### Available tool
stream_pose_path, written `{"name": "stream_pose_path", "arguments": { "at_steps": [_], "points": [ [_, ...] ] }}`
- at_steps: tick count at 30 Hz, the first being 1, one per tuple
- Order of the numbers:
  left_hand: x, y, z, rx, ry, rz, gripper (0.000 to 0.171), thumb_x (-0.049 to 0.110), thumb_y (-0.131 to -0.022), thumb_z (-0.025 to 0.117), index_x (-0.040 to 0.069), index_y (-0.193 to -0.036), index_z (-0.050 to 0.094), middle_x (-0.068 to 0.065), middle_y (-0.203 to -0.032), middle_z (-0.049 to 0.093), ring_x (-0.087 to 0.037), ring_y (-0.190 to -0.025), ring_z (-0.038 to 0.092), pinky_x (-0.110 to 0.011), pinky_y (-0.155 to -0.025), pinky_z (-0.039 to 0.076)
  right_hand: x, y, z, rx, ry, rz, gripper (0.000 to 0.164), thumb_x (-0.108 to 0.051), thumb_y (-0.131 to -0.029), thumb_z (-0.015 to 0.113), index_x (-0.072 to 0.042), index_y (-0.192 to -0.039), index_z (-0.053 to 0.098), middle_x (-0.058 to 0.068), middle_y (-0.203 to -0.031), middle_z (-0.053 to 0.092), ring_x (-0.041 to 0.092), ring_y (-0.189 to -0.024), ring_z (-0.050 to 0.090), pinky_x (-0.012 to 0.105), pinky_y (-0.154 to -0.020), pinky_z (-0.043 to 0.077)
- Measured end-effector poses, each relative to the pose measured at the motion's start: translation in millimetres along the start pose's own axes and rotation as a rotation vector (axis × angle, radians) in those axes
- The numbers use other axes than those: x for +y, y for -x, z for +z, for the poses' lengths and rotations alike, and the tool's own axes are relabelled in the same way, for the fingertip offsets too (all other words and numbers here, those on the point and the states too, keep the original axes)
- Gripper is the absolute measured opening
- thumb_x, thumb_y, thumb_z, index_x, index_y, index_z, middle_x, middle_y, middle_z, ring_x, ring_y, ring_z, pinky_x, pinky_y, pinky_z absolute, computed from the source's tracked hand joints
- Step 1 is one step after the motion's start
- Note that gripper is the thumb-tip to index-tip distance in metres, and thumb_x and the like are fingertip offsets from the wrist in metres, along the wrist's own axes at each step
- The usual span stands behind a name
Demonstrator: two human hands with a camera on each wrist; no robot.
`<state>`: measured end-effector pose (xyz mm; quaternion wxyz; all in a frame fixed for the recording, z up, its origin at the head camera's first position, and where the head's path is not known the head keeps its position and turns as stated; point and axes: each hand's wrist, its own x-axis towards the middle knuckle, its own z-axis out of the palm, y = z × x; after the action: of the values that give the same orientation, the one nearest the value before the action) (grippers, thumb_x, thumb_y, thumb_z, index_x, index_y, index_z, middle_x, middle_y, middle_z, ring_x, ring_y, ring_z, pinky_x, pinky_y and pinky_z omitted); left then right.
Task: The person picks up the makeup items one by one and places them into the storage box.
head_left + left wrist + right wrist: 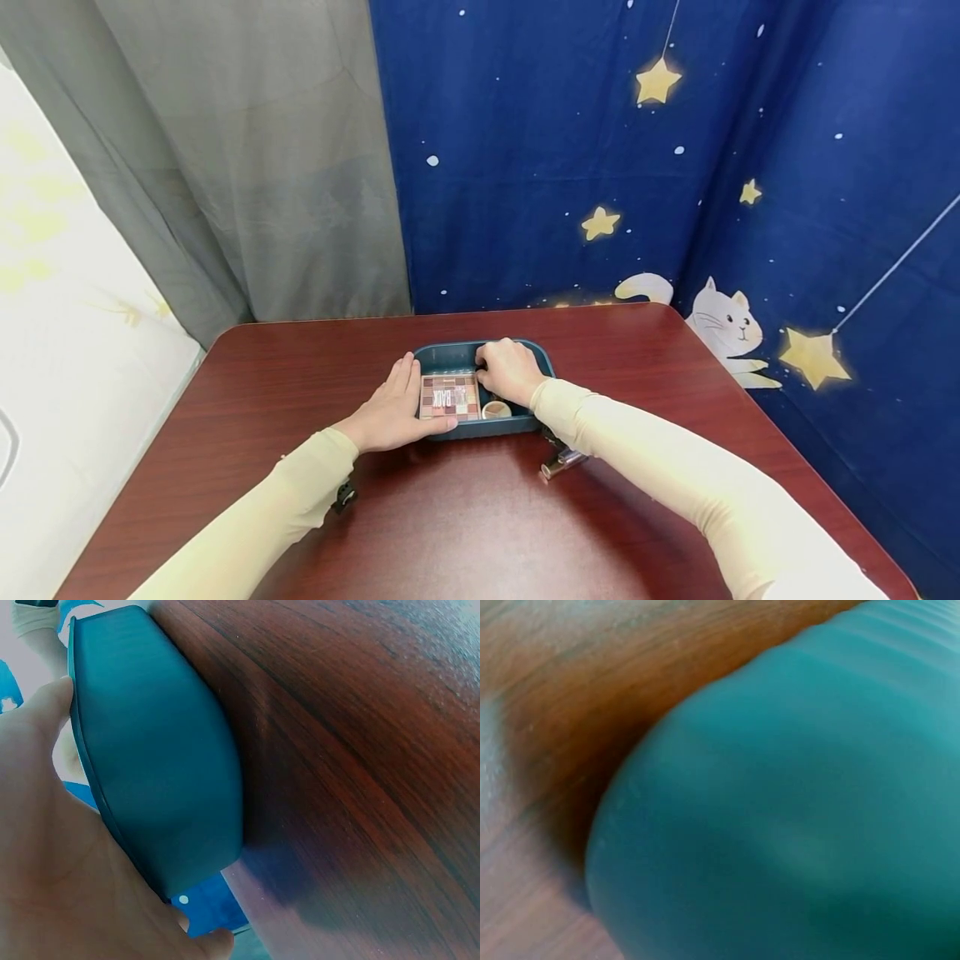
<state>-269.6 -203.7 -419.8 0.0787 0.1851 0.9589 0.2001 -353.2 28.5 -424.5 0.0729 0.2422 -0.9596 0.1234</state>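
A dark teal tray [491, 428] stands on the table. In its left half lies an eyeshadow palette [450, 397] with many coloured squares; a small round compact [497, 410] sits near the front wall. My left hand [393, 408] rests along the tray's left end, fingers straight, thumb over the front rim. The left wrist view shows that hand against the tray's outer wall [157, 750]. My right hand [512, 371] reaches into the tray's right half with bent fingers; whether they hold anything is hidden. Only the tray's outside [780, 825] fills the right wrist view.
Shiny tube-shaped items [562, 462] lie on the table in front of the tray's right corner, partly under the right forearm. The reddish-brown table [315, 358] ends at a grey curtain [300, 208] and a blue star-patterned curtain [525, 167].
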Motion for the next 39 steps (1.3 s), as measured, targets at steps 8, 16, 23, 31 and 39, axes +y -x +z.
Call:
{"name": "stream_pose_path", "arguments": {
  "at_steps": [8, 16, 23, 31, 39],
  "points": [
    [-0.1, -0.3, 1.2, 0.007, -0.009, 0.005, 0.124, 0.079, -0.085, 0.053, -0.009, -0.157, 0.003, -0.023, -0.165, -0.008, -0.039, -0.152, -0.002, -0.055, -0.119, 0.016, -5, 5, -21, -0.027, 0.016, -0.048, 0.022, -0.021, -0.092, 0.072, -0.016, -0.113, 0.078, -0.001, -0.101, 0.075, 0.016, -0.078, 0.068, 0.035, -0.065, 0.056],
    [0.4, 0.7, 0.8, -0.001, 0.0, -0.003, 0.125, 0.081, -0.084, 0.053, -0.007, -0.157, 0.002, -0.02, -0.166, -0.009, -0.037, -0.152, -0.002, -0.055, -0.119, 0.015, -10, 17, -47, -0.018, 0.011, -0.1, 0.025, -0.022, -0.093, 0.071, -0.016, -0.117, 0.076, 0.0, -0.11, 0.073, 0.013, -0.082, 0.066, 0.03, -0.064, 0.054],
    [0.4, 0.8, 0.3, -0.008, -0.004, -0.01, 0.128, 0.085, -0.082, 0.05, -0.006, -0.157, 0.002, -0.02, -0.166, -0.011, -0.036, -0.153, -0.004, -0.056, -0.119, 0.015, -13, 29, -65, -0.001, 0.006, -0.165, 0.025, -0.022, -0.094, 0.07, -0.018, -0.118, 0.075, 0.003, -0.111, 0.072, 0.015, -0.086, 0.065, 0.031, -0.067, 0.054],
    [1.8, 0.2, 1.8, -0.013, -0.009, -0.022, 0.129, 0.086, -0.081, 0.05, -0.005, -0.158, 0.0, -0.018, -0.166, -0.011, -0.035, -0.153, -0.004, -0.058, -0.118, 0.015, -16, 45, -75, 0.026, 0.057, -0.241, 0.026, -0.023, -0.093, 0.071, -0.022, -0.119, 0.074, -0.001, -0.108, 0.07, 0.012, -0.083, 0.065, 0.029, -0.064, 0.053],
    [2.5, 1.1, 1.1, -0.015, -0.002, -0.025, 0.128, 0.085, -0.081, 0.05, -0.004, -0.158, 0.0, -0.017, -0.166, -0.012, -0.034, -0.153, -0.005, -0.058, -0.118, 0.015, -13, 68, -82, 0.08, 0.047, -0.333, 0.027, -0.021, -0.091, 0.074, -0.023, -0.118, 0.075, -0.005, -0.106, 0.069, 0.01, -0.088, 0.065, 0.027, -0.064, 0.054]
  ]
}}
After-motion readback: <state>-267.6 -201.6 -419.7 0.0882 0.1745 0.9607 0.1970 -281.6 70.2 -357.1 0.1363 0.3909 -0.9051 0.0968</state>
